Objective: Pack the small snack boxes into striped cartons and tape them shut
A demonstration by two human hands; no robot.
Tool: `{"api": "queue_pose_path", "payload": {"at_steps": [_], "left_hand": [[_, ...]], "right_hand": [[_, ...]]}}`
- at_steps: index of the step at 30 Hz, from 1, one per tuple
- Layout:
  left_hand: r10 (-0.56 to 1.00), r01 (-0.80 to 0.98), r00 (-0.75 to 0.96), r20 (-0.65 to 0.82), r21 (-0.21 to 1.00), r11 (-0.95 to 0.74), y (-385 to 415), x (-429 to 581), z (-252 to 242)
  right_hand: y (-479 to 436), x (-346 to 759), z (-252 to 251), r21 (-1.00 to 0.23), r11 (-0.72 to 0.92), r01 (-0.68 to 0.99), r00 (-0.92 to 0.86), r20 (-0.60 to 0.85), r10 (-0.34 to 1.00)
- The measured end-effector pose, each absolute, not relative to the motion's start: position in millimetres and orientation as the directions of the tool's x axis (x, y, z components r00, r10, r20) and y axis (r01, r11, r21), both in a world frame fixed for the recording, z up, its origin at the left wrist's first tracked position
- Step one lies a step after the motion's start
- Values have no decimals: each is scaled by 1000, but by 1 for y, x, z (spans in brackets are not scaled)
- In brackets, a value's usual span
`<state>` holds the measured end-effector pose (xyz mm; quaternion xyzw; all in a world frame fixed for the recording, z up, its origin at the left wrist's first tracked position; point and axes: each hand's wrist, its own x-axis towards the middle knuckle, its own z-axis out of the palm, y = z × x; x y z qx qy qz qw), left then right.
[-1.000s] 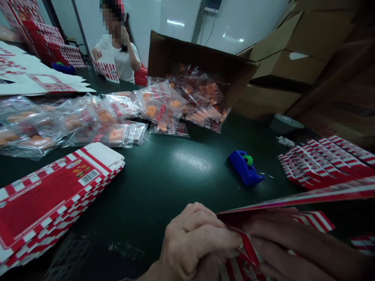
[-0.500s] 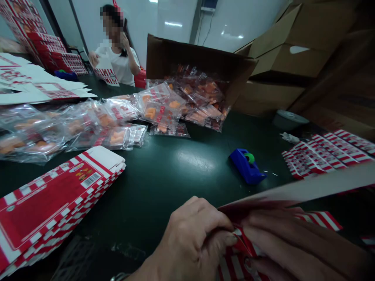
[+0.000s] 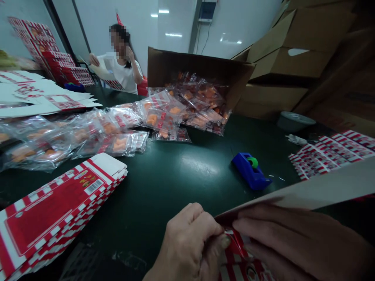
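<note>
Left hand [image 3: 190, 244] and right hand [image 3: 295, 244] clamp a striped carton [image 3: 322, 187] just in front of the dispenser [image 3: 251, 171], its grey-backed panel now lifted higher than a second ago, opening up.

Both hands run off the bottom edge. The left hand [image 3: 187, 246] and right hand [image 3: 293, 246] hide most of the folded carton [image 3: 322, 187]. The right hand's grip is unseen. At near left, the flat carton stack [image 3: 52, 210] is cropped.

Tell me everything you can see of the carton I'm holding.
The carton is thin printed cardboard, red-and-white striped outside, plain grey-brown inside. One long panel slants up toward the right edge, plain face showing. Your left hand and right hand hold its striped flap low in view, above the dark green table.
</note>
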<state>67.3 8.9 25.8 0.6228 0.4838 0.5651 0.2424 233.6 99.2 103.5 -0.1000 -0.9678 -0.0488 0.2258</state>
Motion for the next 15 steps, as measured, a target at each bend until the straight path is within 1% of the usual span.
{"api": "queue_pose_path", "payload": {"at_steps": [3, 5, 8, 10, 12, 13, 15], "left_hand": [[895, 291, -103, 433, 874, -389, 13, 67, 27], [917, 199, -78, 392, 907, -370, 18, 65, 29], [976, -40, 8, 216, 976, -216, 26, 60, 31], [991, -145, 75, 115, 984, -104, 29, 56, 31], [989, -167, 105, 102, 982, -84, 30, 55, 31], [987, -150, 101, 124, 983, -108, 30, 55, 31], [975, -70, 60, 212, 976, -208, 28, 57, 30]], "right_hand": [[98, 229, 103, 82, 981, 175, -900, 416, 126], [98, 231, 104, 70, 976, 207, -905, 394, 163], [99, 239, 107, 36, 970, 240, -923, 317, 217], [100, 246, 107, 10, 968, 249, -938, 251, 239], [100, 252, 106, -4, 965, 261, -943, 214, 256], [99, 256, 104, -4, 962, 272, -940, 215, 266], [95, 260, 100, -3, 953, 304, -928, 223, 297]]}}
